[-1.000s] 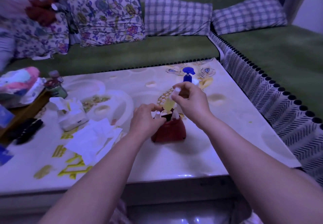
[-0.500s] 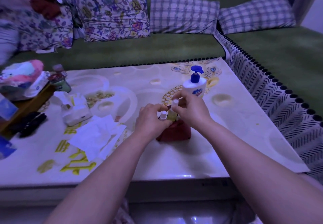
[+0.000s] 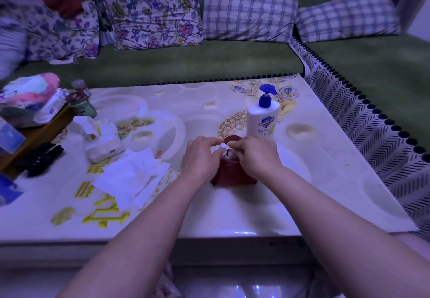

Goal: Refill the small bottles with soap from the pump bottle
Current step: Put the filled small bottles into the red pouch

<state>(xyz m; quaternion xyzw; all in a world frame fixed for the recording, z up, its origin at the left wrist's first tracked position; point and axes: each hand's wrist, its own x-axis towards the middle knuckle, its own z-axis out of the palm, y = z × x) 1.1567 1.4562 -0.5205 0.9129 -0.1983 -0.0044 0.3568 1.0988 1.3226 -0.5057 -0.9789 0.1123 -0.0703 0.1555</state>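
Note:
A white pump bottle (image 3: 263, 121) with a blue pump head stands upright on the table, just behind my hands. In front of it sits a dark red pouch (image 3: 232, 175). My left hand (image 3: 201, 157) and my right hand (image 3: 254, 157) meet over its open mouth, fingers curled. A white-capped small bottle (image 3: 223, 145) shows at my left fingertips. My right fingertips hold a second small bottle (image 3: 230, 144) low in the pouch, with only its white top showing. The bottles' bodies are hidden by my hands and the pouch.
Loose white tissues (image 3: 132, 176) and a tissue pack (image 3: 104, 146) lie left of the pouch. A jar (image 3: 81, 100), dark objects (image 3: 41, 158) and a wooden tray (image 3: 37, 135) crowd the table's left edge. A green sofa with cushions (image 3: 249, 14) surrounds the table (image 3: 232, 211).
My right hand has lowered the small bottle of yellowish liquid from above the pouch down into its mouth. My left hand has stayed at the pouch. The pump bottle is now uncovered.

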